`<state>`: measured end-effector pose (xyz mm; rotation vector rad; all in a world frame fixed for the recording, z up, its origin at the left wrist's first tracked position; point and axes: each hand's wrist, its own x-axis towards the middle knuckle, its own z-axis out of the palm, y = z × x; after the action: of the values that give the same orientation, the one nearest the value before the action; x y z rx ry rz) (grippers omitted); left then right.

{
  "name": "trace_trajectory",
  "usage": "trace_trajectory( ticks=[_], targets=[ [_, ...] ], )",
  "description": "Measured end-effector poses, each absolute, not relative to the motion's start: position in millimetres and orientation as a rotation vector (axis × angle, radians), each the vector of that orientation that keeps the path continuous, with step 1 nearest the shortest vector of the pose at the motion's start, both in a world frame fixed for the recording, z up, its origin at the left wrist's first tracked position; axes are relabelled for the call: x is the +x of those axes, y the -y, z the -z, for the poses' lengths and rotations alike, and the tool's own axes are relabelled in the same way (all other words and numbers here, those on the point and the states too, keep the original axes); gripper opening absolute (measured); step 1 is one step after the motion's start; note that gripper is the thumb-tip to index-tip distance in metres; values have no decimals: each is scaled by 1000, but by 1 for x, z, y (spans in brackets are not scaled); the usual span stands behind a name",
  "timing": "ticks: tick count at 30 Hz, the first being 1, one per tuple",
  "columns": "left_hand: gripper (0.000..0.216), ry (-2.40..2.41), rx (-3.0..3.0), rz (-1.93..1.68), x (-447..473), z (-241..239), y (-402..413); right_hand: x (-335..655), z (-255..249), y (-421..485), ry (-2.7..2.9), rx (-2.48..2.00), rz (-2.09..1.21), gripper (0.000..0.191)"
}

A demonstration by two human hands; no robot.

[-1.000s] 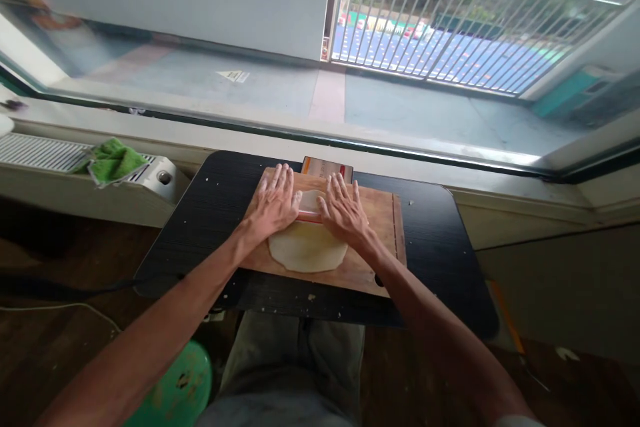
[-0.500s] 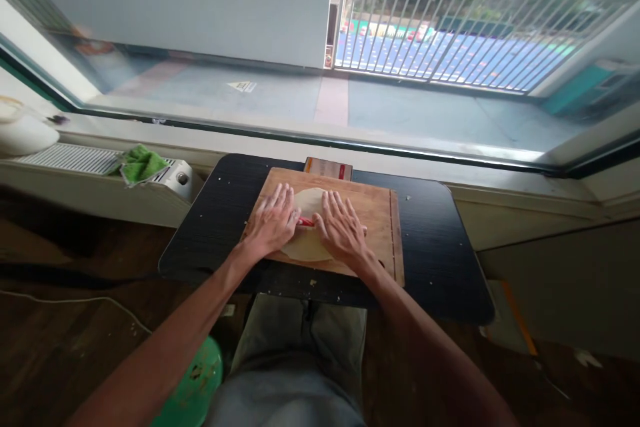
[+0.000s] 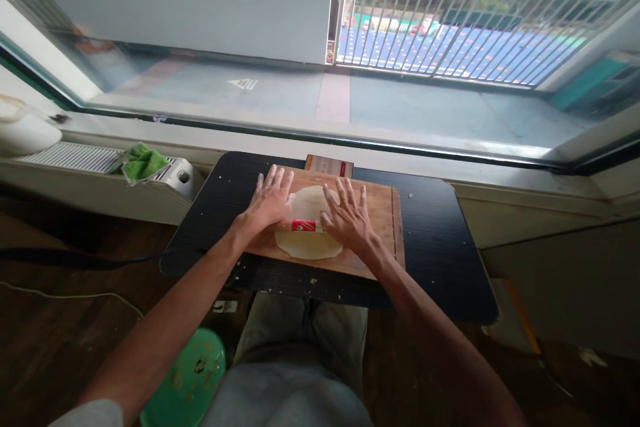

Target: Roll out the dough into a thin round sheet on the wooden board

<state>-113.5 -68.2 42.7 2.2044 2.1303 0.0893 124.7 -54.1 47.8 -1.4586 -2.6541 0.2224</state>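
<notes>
A flat round of pale dough [image 3: 309, 243] lies on a wooden cutting board [image 3: 380, 217] on a small black table [image 3: 440, 247]. Across the dough sits a roller with a red and white label [image 3: 303, 225], mostly hidden under my palms. My left hand [image 3: 267, 203] presses flat on its left end, fingers stretched out and spread. My right hand [image 3: 347, 217] presses flat on its right end, fingers also spread. Both hands rest on the roller without gripping it.
A small orange and red box [image 3: 329, 165] stands behind the board at the table's far edge. A green cloth [image 3: 143, 161] lies on a white radiator [image 3: 75, 159] at the left. A green stool [image 3: 187, 380] is below by my knees. A window sill runs behind.
My hands and the roller moved toward me over the dough, then away again. The red label now shows between my hands.
</notes>
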Motion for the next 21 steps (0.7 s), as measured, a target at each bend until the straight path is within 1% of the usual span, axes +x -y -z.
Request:
trace_trajectory(
  ticks=[4,8,11,15,18,21],
  targets=[
    [67,-2178,2188,-298,-116,-38,75,129,-43,67,2632,-1446,-191,78],
    [67,-2239,2171,-478,-112,-36,100,128,-40,88,2539,-1592,-183,80],
    [68,-2256,2139,-444,-106,-32,128,128,-39,116,2510,-1688,-198,81],
    [70,-2250,2143,-354,-101,-26,156,132,-36,147,2440,-1650,-190,82],
    [71,-2222,2171,-352,-103,-27,144,128,-34,136,2397,-1632,-189,80],
    [72,-2151,2199,-400,-107,-31,106,119,-38,100,2411,-1680,-241,77]
  ],
)
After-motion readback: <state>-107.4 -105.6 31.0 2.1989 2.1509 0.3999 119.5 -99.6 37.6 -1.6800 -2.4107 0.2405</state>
